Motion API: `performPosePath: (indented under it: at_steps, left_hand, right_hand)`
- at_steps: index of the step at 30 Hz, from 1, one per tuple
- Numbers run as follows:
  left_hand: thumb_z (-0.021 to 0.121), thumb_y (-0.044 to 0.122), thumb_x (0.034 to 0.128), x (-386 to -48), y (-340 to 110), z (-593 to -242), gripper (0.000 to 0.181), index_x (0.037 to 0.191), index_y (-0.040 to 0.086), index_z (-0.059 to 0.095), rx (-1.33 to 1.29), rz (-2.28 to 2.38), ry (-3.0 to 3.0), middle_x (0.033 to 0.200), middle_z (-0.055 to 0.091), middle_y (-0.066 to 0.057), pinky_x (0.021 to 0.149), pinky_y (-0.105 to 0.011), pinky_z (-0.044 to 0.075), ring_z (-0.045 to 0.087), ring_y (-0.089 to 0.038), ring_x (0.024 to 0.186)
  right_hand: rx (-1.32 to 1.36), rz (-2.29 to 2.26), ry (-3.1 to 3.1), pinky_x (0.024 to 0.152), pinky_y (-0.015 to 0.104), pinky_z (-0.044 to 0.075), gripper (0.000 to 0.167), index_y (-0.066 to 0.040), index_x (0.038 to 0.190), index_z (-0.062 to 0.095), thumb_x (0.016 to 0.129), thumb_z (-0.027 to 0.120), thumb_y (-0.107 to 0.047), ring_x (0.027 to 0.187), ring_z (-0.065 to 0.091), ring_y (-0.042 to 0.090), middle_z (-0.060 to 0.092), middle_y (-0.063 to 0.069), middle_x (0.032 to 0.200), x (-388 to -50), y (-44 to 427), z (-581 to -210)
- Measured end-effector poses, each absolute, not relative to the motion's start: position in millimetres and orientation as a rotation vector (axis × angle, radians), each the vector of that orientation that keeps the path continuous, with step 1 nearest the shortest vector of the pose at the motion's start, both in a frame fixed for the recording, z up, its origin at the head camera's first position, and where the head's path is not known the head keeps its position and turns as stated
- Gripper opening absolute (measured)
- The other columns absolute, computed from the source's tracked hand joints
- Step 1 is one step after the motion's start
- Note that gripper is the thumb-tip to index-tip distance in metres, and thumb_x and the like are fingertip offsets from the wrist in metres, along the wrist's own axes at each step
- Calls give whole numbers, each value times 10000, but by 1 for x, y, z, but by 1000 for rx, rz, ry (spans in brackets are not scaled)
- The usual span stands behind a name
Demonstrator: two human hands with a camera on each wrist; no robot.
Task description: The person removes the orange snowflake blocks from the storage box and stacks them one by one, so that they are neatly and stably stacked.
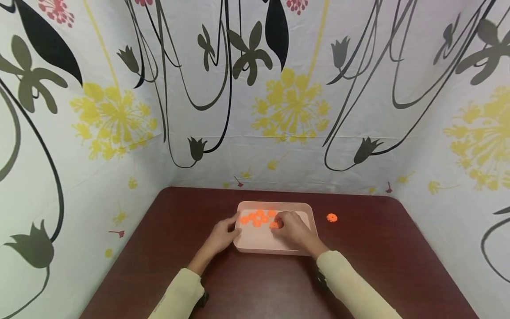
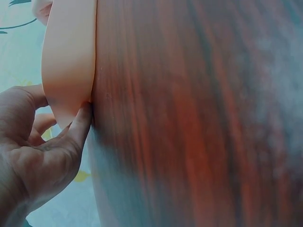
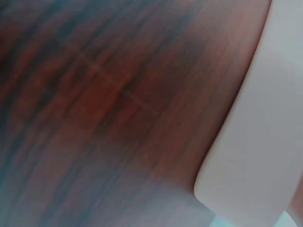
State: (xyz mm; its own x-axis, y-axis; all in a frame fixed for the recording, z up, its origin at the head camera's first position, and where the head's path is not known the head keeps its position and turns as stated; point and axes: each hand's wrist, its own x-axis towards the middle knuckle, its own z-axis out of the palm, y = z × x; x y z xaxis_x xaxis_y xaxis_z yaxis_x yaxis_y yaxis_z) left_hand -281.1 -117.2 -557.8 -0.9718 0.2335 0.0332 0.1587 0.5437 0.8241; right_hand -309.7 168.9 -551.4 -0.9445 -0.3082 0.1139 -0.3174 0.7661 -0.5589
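A shallow pale pink tray (image 1: 255, 249) lies on the table. Several small flat orange pieces (image 1: 256, 223) with wavy edges sit in its left half, close together. My left hand (image 1: 223, 232) holds the tray's left end; in the left wrist view that hand (image 2: 45, 146) has its thumb at the tray wall (image 2: 71, 52) and its fingers on the other side. Over the tray's right half, my right hand (image 1: 294, 228) pinches one orange piece (image 1: 274, 225) between thumb and fingers. The right wrist view shows the tray's outer wall (image 3: 251, 151) but little of the hand.
One more orange scalloped disc (image 1: 332, 217) lies on the table to the right of the tray. The dark red-brown table (image 1: 271, 283) has rounded far corners. Flower-patterned white cloth (image 1: 247, 159) hangs behind it and along both sides.
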Motion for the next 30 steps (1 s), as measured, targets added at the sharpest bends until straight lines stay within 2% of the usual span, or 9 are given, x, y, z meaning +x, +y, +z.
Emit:
performPosePath:
  at_steps: [6,12,20,30]
  left_hand:
    - [687,195,1022,-281,-120,-556,625,1603,151,460,329,1428,2690,1599,524,-184,1209,-594,421,474,-387,1509]
    - [683,192,1028,-280,-121,-556,623,1606,159,452,322,1441,2687,1605,521,-168,1209,-579,428,475,-370,1512]
    - [680,195,1031,-279,-119,-557,624,1609,159,448,304,1426,2682,1620,509,-146,1210,-580,426,471,-365,1518]
    - [673,198,1031,-277,-116,-555,628,1615,174,442,292,1445,2669,1635,494,-126,1222,-576,413,454,-352,1532]
  right_hand:
    - [532,867,-2860,630,246,478,206,-136,940,780,824,911,-244,679,553,64,672,-74,785,-301,174,-539]
    - [590,842,-2788,659,246,481,229,-101,964,780,812,914,-206,695,548,65,681,-50,796,-298,190,-523]
    - [513,852,-2772,589,250,437,265,-109,1056,758,855,883,-229,676,521,94,620,-38,794,-292,226,-515]
    - [409,769,-2691,591,227,447,235,-70,1034,766,842,862,-165,682,549,81,645,-26,785,-290,277,-517]
